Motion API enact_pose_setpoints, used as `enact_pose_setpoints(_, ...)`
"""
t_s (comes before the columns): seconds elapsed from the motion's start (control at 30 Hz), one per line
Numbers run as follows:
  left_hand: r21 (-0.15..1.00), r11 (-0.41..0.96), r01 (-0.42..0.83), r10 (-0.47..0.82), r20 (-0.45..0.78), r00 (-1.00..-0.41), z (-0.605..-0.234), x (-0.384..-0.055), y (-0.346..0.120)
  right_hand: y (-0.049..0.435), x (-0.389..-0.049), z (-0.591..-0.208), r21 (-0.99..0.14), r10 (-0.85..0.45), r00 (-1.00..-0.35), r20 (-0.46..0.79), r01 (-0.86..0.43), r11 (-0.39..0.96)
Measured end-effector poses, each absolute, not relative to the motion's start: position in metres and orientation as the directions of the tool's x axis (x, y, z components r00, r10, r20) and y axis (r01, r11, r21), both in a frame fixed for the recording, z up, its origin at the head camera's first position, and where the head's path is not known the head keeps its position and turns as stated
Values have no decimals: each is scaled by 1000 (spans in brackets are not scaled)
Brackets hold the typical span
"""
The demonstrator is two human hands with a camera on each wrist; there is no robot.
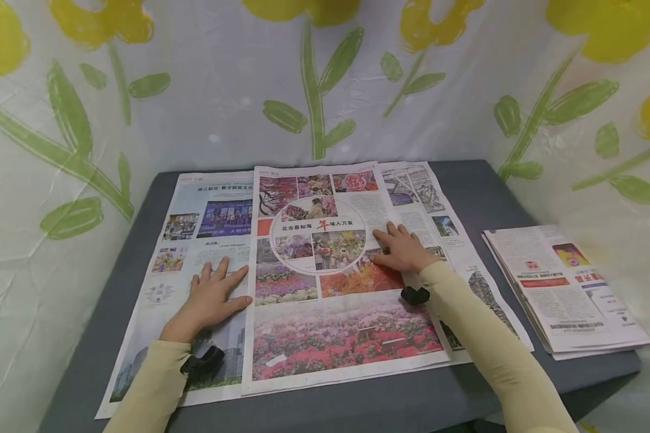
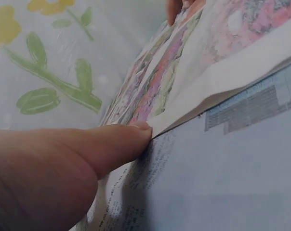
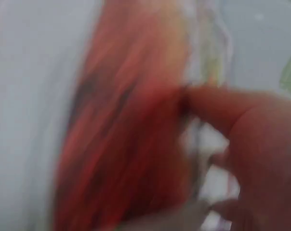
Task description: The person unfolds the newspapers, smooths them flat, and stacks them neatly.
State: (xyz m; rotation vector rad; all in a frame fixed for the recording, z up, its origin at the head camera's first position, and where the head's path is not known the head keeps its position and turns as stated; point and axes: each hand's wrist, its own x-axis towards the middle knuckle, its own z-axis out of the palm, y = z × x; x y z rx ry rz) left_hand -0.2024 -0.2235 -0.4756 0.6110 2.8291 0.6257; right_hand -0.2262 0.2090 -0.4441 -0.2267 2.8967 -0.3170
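Observation:
A newspaper page with flower photos [image 1: 346,337] lies folded over a wider spread newspaper [image 1: 216,240] on the dark table. My left hand [image 1: 211,297] rests on the spread sheet with fingers apart, left of the flower page. In the left wrist view its thumb [image 2: 121,139] touches the flower page's edge, which lifts slightly off the sheet below. My right hand [image 1: 403,248] lies on the flower page's right part, fingers spread and pointing left. The right wrist view is blurred; the hand [image 3: 266,144] shows there against a red-orange photo.
A folded stack of newspapers [image 1: 569,288] sits at the table's right side. The dark grey table [image 1: 390,400] shows along the front and left. A white curtain with yellow flowers [image 1: 206,90] surrounds the table at the back and sides.

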Motion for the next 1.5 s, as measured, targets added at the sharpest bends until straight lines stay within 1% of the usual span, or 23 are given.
enact_pose_setpoints(0.07, 425, 832, 356, 429, -86, -899, -473, -203, -225, 194, -226, -441, -260, -172, -970, -174, -123, 958)
enact_pose_setpoints(0.13, 422, 833, 359, 429, -82, -900, -471, -203, -226, 170, -224, -438, -310, -194, -968, -158, -138, 941)
enact_pose_setpoints(0.23, 427, 827, 365, 432, -66, -900, -470, -204, -227, 126, -215, -437, -358, -297, -942, -159, -226, 906)
enact_pose_setpoints(0.3, 432, 823, 369, 435, -61, -898, -472, -204, -226, 96, -205, -438, -352, -371, -908, -196, -289, 890)
enact_pose_setpoints(0.4, 430, 824, 368, 432, -57, -900, -477, -203, -225, 56, -187, -442, -281, -446, -859, -250, -376, 883)
enact_pose_setpoints(0.47, 423, 830, 363, 424, -57, -904, -479, -202, -224, 33, -174, -445, -206, -468, -838, -281, -424, 882)
enact_pose_setpoints(0.53, 422, 834, 355, 415, -55, -908, -480, -201, -224, 15, -163, -448, -144, -491, -821, -290, -470, 871)
enact_pose_setpoints(0.6, 421, 837, 348, 406, -52, -912, -481, -201, -223, 3, -154, -451, -114, -511, -807, -295, -501, 858)
enact_pose_setpoints(0.67, 417, 840, 347, 401, -47, -915, -481, -201, -222, -4, -148, -453, -101, -524, -801, -290, -519, 849)
enact_pose_setpoints(0.8, 418, 841, 343, 396, -46, -917, -482, -201, -223, -8, -143, -454, -113, -520, -806, -282, -510, 853)
enact_pose_setpoints(1.1, 435, 836, 334, 395, -56, -917, -483, -200, -222, -5, -144, -454, -154, -532, -811, -244, -510, 847)
enact_pose_setpoints(1.3, 445, 833, 330, 393, -55, -918, -483, -200, -222, -3, -147, -454, -202, -540, -808, -236, -502, 841)
enact_pose_setpoints(1.4, 433, 837, 334, 392, -50, -919, -483, -199, -221, -2, -148, -454, -230, -547, -811, -207, -503, 833)
enact_pose_setpoints(1.5, 424, 842, 333, 387, -45, -921, -483, -199, -221, -1, -148, -454, -274, -557, -817, -148, -507, 817)
